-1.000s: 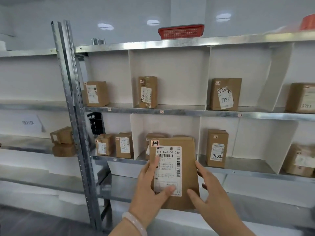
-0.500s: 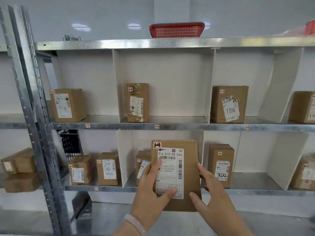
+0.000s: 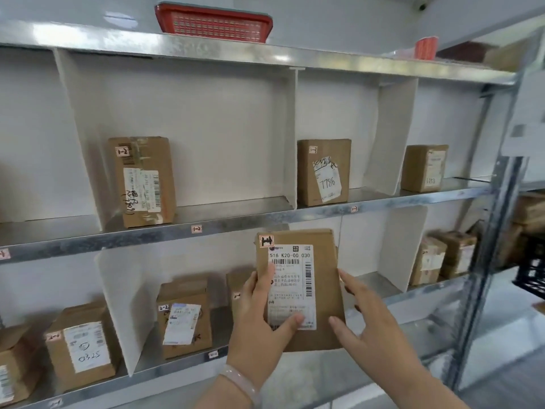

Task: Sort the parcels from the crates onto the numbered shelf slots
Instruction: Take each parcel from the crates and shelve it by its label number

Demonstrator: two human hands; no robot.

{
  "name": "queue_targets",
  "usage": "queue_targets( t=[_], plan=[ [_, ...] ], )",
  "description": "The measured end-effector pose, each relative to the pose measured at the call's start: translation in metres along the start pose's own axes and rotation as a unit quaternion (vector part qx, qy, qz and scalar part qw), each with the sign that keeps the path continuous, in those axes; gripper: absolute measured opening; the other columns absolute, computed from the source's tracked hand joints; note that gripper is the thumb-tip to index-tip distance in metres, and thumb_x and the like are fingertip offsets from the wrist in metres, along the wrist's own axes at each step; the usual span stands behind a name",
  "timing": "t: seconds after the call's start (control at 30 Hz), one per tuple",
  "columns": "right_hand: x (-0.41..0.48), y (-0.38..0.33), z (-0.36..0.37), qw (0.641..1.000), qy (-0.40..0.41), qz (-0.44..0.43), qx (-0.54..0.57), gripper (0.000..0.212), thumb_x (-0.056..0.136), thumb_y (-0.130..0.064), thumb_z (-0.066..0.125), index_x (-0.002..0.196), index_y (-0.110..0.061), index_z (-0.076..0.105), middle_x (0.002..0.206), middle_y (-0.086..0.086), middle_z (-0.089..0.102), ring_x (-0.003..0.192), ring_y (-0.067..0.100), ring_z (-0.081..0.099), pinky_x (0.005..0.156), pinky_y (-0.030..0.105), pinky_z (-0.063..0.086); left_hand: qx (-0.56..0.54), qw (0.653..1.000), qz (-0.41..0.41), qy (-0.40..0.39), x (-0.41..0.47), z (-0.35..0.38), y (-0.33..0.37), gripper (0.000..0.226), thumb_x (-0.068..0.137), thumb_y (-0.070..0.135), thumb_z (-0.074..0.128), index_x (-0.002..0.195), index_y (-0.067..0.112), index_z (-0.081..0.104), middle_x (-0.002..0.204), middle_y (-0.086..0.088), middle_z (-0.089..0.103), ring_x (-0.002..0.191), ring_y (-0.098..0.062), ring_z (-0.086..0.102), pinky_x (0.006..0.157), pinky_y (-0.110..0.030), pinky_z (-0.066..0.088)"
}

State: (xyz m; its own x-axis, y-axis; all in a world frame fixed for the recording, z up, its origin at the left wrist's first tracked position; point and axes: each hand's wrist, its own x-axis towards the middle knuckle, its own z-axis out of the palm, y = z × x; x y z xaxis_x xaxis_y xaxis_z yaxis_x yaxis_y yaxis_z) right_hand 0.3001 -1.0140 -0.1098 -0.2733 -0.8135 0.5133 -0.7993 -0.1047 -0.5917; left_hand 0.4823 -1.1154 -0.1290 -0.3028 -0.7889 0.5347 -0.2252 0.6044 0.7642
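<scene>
Boxes fill the lower slots at left: a hand-numbered box point(image 3: 84, 346), a white divider point(image 3: 129, 314), then a box tagged 2-2 point(image 3: 184, 317). The left hand point(image 3: 259, 317) grips the parcel point(image 3: 324, 290), thumb curled across its label, upright before the lower shelf point(image 3: 380, 286). The right hand point(image 3: 371, 329) lays straight fingers against the parcel's right edge. Higher right stands a box marked 7786 point(image 3: 323, 172).

A brown parcel point(image 3: 326, 278) is gripped at its seven o'clock corner by the left hand point(image 3: 259, 326) and touched at four o'clock by the right hand point(image 3: 371, 329).
</scene>
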Motion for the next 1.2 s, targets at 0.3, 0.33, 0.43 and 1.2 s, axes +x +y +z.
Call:
queue_targets(
  t=[0.3,0.33,0.43,1.2],
  plan=[
    [-0.009,0.072,-0.083,0.992,0.049,0.051,-0.105,0.074,0.086,-0.049,0.062,0.13,-0.072,0.008,0.14,-0.049,-0.005,0.129,-0.025,-0.003,0.112,0.019,0.018,-0.075,0.993,0.035,-0.08,0.037,0.117,0.039,0.096,0.078,0.035,0.081,0.131,0.078,0.015,0.148,0.03,0.016,0.139,-0.012,0.032,0.108,-0.045,0.045],
    [-0.01,0.08,-0.094,0.991,0.057,0.057,-0.108,0.074,0.086,-0.049,0.063,0.132,-0.071,0.008,0.144,-0.045,-0.002,0.133,-0.02,0.0,0.115,0.024,0.02,-0.079,0.992,0.045,-0.085,0.04,0.132,0.047,0.095,0.077,0.035,0.081,0.132,0.077,0.015,0.149,0.03,0.017,0.139,-0.013,0.032,0.107,-0.045,0.045],
    [-0.013,0.109,-0.131,0.988,0.082,0.06,-0.118,0.075,0.085,-0.049,0.063,0.131,-0.072,0.008,0.151,-0.037,0.003,0.138,-0.011,0.005,0.117,0.03,0.022,-0.072,0.99,0.079,-0.088,0.05,0.176,0.075,0.095,0.077,0.039,0.08,0.132,0.077,0.013,0.15,0.026,0.017,0.141,-0.013,0.03,0.109,-0.046,0.042],
    [0.046,0.362,-0.368,0.968,0.059,0.011,-0.242,0.072,0.087,-0.058,0.052,0.133,-0.071,-0.001,0.15,-0.035,-0.001,0.129,-0.02,-0.002,0.106,0.014,0.015,-0.044,0.986,0.156,-0.039,0.152,0.493,0.212,0.095,0.078,0.039,0.079,0.135,0.074,0.011,0.148,0.018,0.023,0.137,-0.015,0.031,0.108,-0.037,0.043]
  ],
)
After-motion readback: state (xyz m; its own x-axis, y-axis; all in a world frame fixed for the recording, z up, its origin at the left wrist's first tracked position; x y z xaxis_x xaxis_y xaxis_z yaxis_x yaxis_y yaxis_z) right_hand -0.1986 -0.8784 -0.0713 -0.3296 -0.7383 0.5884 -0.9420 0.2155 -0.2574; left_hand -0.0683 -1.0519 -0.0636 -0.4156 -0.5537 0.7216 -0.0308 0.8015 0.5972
